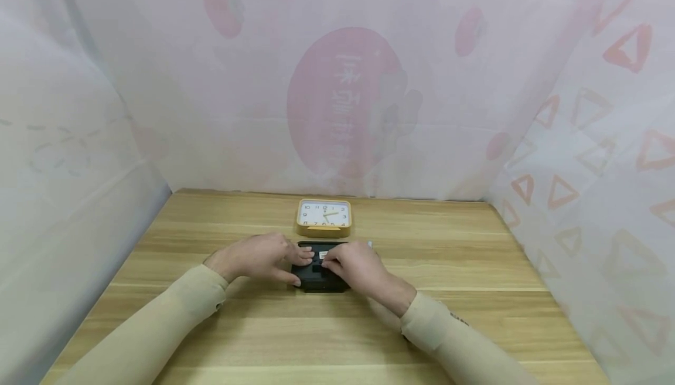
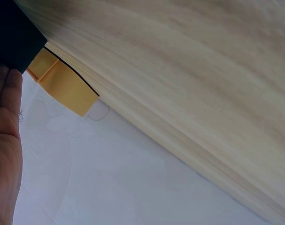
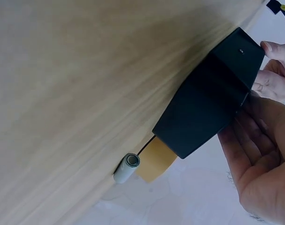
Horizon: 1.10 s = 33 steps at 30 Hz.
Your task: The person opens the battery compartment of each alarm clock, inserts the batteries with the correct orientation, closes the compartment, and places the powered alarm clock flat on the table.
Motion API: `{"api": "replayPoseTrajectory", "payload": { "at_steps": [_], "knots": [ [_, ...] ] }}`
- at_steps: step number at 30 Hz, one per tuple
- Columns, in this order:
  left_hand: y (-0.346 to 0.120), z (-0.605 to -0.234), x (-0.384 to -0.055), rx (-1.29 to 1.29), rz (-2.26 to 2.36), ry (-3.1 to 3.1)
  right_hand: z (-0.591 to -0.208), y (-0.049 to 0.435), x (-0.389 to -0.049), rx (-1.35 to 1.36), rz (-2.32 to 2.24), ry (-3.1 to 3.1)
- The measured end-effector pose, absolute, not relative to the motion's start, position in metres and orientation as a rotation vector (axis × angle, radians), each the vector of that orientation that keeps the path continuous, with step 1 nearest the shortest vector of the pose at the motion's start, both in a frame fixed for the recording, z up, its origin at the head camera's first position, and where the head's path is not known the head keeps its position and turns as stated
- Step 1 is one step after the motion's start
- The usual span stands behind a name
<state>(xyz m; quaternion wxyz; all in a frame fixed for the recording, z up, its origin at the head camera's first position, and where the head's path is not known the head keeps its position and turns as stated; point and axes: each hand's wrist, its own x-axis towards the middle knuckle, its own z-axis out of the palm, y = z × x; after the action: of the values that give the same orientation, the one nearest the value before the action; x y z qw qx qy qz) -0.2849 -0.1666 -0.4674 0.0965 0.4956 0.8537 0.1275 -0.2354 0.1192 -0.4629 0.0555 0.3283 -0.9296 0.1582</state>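
A black clock-like case [image 1: 321,284] lies back side up on the table, a white label [image 1: 323,255] near its middle. My left hand [image 1: 263,256] rests on its left side, fingers stretched over the back and thumb at the near left corner. With curled fingers, my right hand [image 1: 358,265] pinches at a small black part [image 1: 317,268] in the middle of the back; the fingertips partly cover what they pinch. In the right wrist view the black case's sloping side [image 3: 203,103] shows beside the right hand [image 3: 264,150].
Just behind the black case a yellow clock [image 1: 324,215] stands with its white dial towards me. A pale battery-like cylinder [image 3: 127,168] lies on the table at the right of the case. Printed white cloth [image 1: 253,109] hangs round the back and sides of the wooden table [image 1: 448,244].
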Motion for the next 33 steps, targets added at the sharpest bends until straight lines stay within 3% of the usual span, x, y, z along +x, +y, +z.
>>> {"api": "replayPoseTrajectory", "payload": {
  "at_steps": [33],
  "knots": [
    [-0.164,-0.468,-0.284,1.488,0.360,2.542,-0.444,0.167,-0.264,0.693,0.683,-2.935]
  ]
}}
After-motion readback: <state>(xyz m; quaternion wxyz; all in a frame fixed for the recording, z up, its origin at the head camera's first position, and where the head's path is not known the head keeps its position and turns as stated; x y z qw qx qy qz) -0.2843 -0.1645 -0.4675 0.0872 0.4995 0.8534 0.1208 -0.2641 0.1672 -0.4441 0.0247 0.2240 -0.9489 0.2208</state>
